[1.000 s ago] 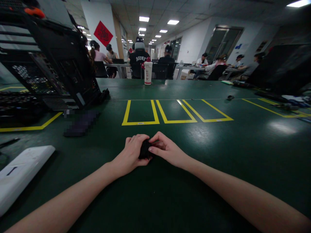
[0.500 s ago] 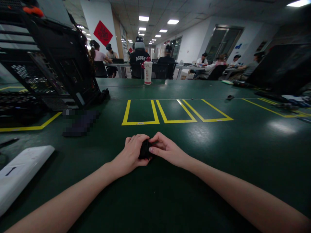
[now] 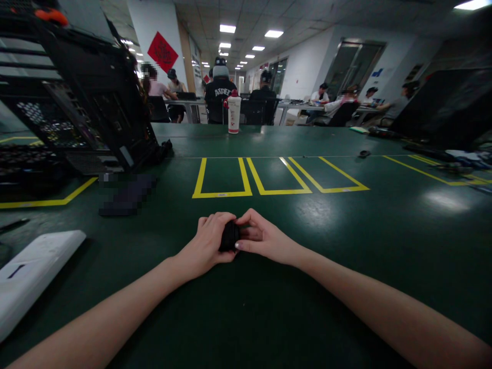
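Note:
A small black object (image 3: pixel 229 237), rounded and dark, is held between my two hands low over the green table (image 3: pixel 246 318). My left hand (image 3: pixel 210 238) wraps around it from the left, fingers over the top and thumb beneath. From the right, my right hand (image 3: pixel 262 237) pinches its edge with thumb and fingertips. Much of the object is hidden by the fingers, and its exact kind cannot be made out.
Yellow tape outlines (image 3: pixel 222 195) lie beyond my hands. At left stand an open black computer case (image 3: pixel 103 107) and a white power strip-like block (image 3: pixel 38 266). A white cup (image 3: pixel 234 115) stands farther back; a small black ring-like piece (image 3: pixel 364 154) lies right. Several people sit behind.
My right thumb has shifted slightly down along the black object's edge, uncovering more of its side. The left hand stays in place.

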Available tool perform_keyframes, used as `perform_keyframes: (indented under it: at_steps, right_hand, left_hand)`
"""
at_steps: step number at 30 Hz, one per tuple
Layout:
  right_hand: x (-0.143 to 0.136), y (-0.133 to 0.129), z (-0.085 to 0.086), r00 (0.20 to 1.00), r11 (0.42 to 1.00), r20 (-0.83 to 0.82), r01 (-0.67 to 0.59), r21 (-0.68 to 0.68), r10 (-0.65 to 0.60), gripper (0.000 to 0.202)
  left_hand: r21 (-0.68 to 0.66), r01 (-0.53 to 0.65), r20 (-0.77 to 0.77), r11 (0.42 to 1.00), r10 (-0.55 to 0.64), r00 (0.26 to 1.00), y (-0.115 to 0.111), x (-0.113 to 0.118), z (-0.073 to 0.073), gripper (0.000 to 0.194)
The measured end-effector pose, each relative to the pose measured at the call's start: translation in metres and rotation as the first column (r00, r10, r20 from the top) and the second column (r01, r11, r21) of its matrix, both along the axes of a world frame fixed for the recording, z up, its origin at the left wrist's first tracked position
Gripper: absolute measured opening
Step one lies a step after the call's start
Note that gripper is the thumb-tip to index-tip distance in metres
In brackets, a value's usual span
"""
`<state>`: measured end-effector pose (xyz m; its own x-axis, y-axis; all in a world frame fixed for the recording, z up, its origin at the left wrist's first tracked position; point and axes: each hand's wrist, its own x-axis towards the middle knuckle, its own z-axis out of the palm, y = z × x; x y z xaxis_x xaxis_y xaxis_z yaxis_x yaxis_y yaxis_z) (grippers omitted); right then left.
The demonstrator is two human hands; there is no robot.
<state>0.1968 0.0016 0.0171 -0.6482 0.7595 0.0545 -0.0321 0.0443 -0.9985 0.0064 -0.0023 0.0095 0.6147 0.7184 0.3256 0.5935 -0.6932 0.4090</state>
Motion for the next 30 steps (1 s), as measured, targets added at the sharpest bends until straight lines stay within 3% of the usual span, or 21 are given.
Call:
perform_keyframes:
  at_steps: [4, 8, 12, 18, 23, 27, 30]
  right_hand:
    - [-0.0019, 0.0023, -0.0062, 0.996, 0.995, 0.028, 0.081, 0.057, -0.083, 0.015]
    - [-0.0029, 0.0029, -0.0094, 0.989, 0.989, 0.059, 0.129, 0.074, -0.133, 0.024]
    - [-0.0013, 0.0010, -0.0064, 0.987, 0.993, 0.121, 0.097, 0.061, -0.104, 0.025]
    - [-0.0006, -0.0016, -0.0033, 0.999, 0.999, 0.029, 0.018, 0.035, -0.019, 0.030]
    - [-0.0029, -0.0003, -0.0091, 0.996, 0.995, 0.031, 0.081, 0.059, -0.083, 0.018]
    - [-0.0029, 0.0004, -0.0106, 0.987, 0.987, 0.073, 0.138, 0.079, -0.144, 0.030]
    - [-0.0011, -0.0001, -0.0078, 0.983, 0.990, 0.138, 0.113, 0.087, -0.125, 0.029]
  left_hand:
    - [-0.002, 0.004, 0.011, 1.000, -0.004, 1.000, -0.0003, 0.0004, 0.0005, 0.057]
    - [-0.011, 0.001, 0.007, 1.000, -0.001, 1.000, -0.0003, 0.0002, 0.0007, 0.057]
    - [-0.015, -0.001, -0.002, 1.000, 0.001, 1.000, -0.0003, 0.0000, 0.0003, 0.057]
    - [-0.013, -0.016, -0.009, 1.000, 0.016, 1.000, 0.0010, 0.0009, -0.0018, 0.057]
    - [0.009, -0.016, 0.002, 1.000, 0.016, 1.000, 0.0023, 0.0021, -0.0034, 0.055]
    - [-0.005, -0.018, 0.005, 1.000, 0.018, 1.000, 0.0016, 0.0019, -0.0021, 0.055]
    - [-0.019, -0.020, 0.012, 1.000, 0.021, 1.000, 0.0006, 0.0012, -0.0006, 0.055]
